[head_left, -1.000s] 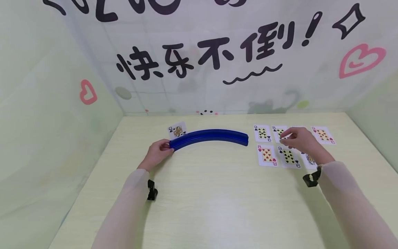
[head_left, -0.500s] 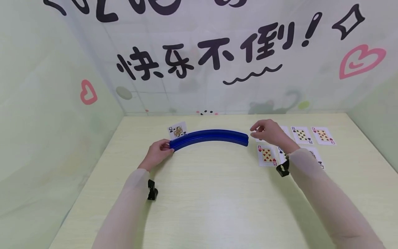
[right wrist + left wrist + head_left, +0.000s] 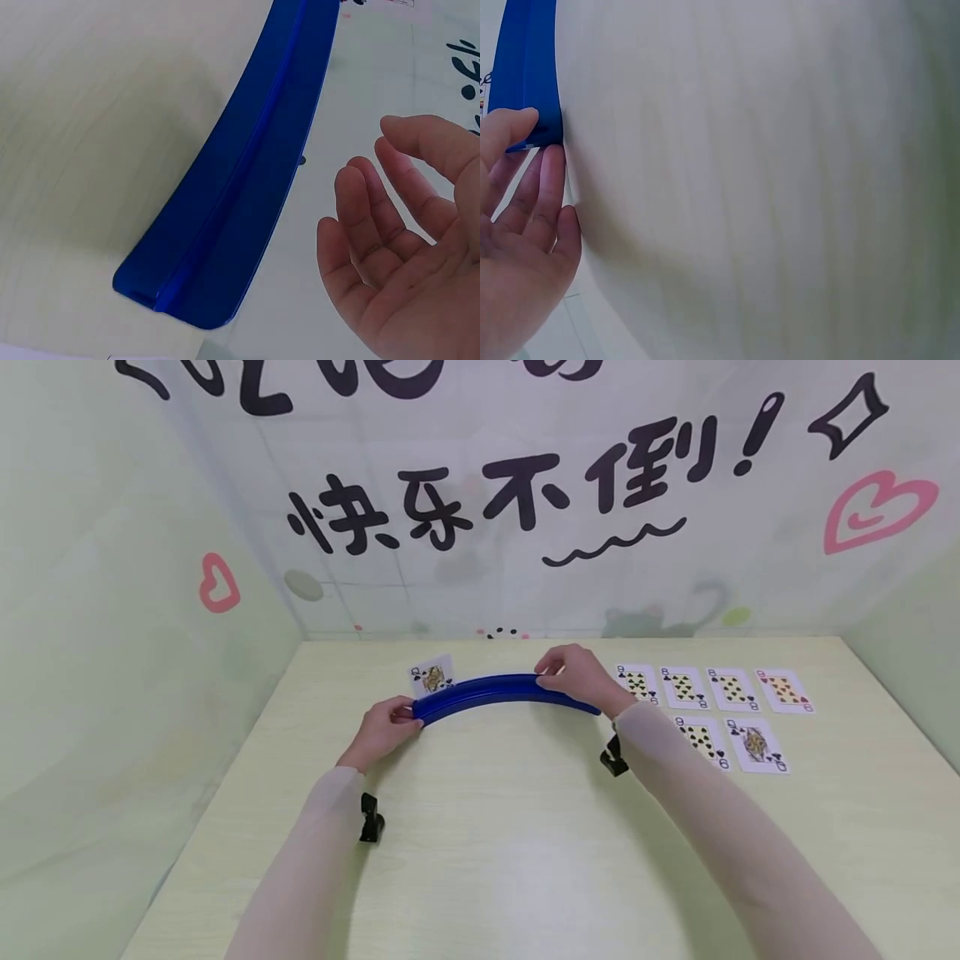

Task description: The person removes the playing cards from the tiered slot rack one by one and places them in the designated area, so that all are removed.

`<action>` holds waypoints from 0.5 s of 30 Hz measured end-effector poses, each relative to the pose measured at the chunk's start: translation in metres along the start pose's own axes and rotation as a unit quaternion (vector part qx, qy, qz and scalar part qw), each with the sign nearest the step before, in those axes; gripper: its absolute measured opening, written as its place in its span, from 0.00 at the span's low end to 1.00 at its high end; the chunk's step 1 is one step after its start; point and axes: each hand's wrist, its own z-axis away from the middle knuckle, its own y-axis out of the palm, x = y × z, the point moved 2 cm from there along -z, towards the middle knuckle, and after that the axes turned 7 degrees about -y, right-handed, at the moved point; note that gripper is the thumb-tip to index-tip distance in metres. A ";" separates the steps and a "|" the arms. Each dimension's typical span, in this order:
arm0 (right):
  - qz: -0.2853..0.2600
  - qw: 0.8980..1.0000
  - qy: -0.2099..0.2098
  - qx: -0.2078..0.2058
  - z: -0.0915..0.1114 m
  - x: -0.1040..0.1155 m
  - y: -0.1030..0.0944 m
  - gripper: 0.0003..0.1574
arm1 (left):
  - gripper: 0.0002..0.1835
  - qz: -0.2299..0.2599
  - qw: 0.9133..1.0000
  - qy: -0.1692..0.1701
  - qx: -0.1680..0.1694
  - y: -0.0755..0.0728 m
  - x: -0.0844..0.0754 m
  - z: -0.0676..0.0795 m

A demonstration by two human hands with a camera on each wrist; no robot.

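Observation:
A curved blue playing card holder [image 3: 487,691] lies on the table across the middle of the head view. My left hand [image 3: 380,728] pinches its left end, the thumb on the near face, as the left wrist view also shows [image 3: 526,56]. Over the right part of the holder hovers my right hand [image 3: 583,678], its fingers loosely bent. In the right wrist view that hand [image 3: 412,240] holds nothing and is apart from the holder [image 3: 232,172]. A queen card [image 3: 432,677] shows behind the holder's left end; whether it sits in the slot, I cannot tell.
Face-up playing cards lie in two rows at the right: a back row ending in a nine of hearts [image 3: 785,691], and a front row with a nine [image 3: 703,742] and a queen [image 3: 757,746]. My right sleeve covers part of the front row. A printed cloth wall [image 3: 480,593] stands behind the table.
My right hand has moved left, from above the cards to above the right part of the holder. My left hand keeps its grip, and the holder stays in place.

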 end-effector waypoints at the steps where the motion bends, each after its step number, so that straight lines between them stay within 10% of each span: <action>1: 0.000 1.000 -0.005 0.003 -0.004 0.002 0.004 0.12 | 0.20 0.000 1.000 0.001 0.000 0.000 0.000 0.000; 15: -0.024 0.999 -0.022 0.015 -0.039 0.029 0.051 0.14 | 0.20 -0.006 1.000 0.001 -0.002 0.000 -0.003 0.001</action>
